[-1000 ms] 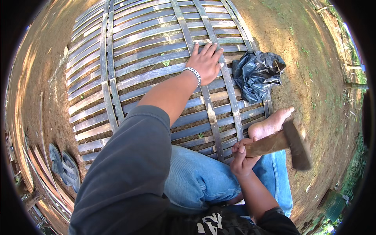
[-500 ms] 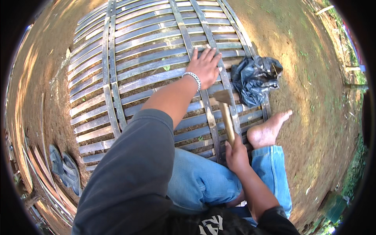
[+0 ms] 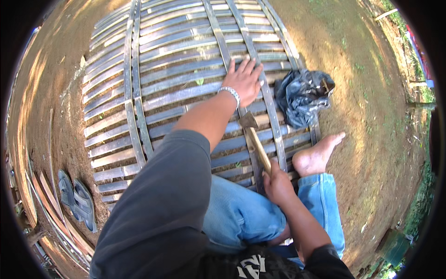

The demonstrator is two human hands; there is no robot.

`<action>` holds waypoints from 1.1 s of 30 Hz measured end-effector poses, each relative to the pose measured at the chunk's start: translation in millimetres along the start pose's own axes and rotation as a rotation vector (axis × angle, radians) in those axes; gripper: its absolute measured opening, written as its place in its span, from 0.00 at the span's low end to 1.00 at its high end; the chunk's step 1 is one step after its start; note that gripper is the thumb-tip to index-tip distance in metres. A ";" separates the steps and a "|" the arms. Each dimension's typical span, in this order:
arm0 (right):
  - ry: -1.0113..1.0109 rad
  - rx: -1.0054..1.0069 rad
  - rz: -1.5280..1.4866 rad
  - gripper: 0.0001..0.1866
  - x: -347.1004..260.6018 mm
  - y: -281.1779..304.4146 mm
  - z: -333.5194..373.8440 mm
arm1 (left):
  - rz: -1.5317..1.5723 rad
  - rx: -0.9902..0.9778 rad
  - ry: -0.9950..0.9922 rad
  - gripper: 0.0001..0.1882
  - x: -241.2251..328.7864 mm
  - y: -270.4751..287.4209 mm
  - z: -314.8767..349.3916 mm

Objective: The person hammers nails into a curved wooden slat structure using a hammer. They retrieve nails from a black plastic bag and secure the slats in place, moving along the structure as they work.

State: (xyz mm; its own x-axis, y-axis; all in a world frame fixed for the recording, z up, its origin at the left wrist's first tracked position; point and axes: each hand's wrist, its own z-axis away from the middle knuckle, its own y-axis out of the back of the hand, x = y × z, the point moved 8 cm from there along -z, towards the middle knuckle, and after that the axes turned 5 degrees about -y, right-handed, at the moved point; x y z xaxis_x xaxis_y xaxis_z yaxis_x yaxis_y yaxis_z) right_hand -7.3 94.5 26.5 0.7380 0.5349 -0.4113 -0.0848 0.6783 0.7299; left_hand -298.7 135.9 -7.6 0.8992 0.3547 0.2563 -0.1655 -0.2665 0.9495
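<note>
A panel of bamboo slats (image 3: 179,92) lies on the ground before me, with long crosswise strips running over its slats. My left hand (image 3: 244,83) rests flat on it, fingers spread across two of the long strips, a silvery bracelet at the wrist. In my right hand (image 3: 278,187) is the wooden handle of a hatchet (image 3: 258,148), fingers wrapped round its lower end. The flared metal head is just below my left hand, over a long strip; whether it touches the bamboo I cannot tell.
A crumpled black plastic bag (image 3: 304,97) lies on the panel's right side, above my bare foot (image 3: 316,156). Grey sandals (image 3: 76,200) and loose split strips (image 3: 58,214) lie on the dirt at the left. A green container (image 3: 394,245) stands at lower right.
The hatchet's head has swung left and a little nearer to me, its handle now slanting more. My left hand stays on the same spot of the panel.
</note>
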 end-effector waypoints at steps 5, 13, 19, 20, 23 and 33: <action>-0.088 0.073 -0.073 0.22 21.2 -0.7 -3.3 | -0.032 -0.033 0.099 0.33 7.2 0.6 -5.7; -0.283 0.186 -0.577 0.19 64.1 5.7 50.6 | 0.290 -0.101 0.310 0.43 -52.3 62.3 79.1; -0.099 0.507 -1.045 0.16 53.2 42.4 31.1 | -0.002 -0.074 0.593 0.47 -94.1 103.4 273.0; -0.109 0.552 -0.988 0.17 50.5 57.7 17.8 | -0.040 -0.101 0.606 0.47 -91.1 102.0 293.9; 0.026 0.661 -1.039 0.16 1.7 121.2 -20.7 | -0.108 -0.146 0.646 0.47 -86.1 97.1 331.9; 0.384 0.670 -0.873 0.09 -167.0 381.6 -237.1 | 0.034 -0.120 0.511 0.48 -83.6 92.0 351.6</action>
State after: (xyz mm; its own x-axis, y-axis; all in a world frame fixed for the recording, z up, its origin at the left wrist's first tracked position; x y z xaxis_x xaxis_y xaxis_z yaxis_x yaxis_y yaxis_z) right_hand -321.7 383.4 244.3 0.1101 0.2130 -0.9708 0.8071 0.5509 0.2124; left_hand -246.8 -233.4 -5.3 0.5854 0.7472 0.3147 -0.2635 -0.1918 0.9454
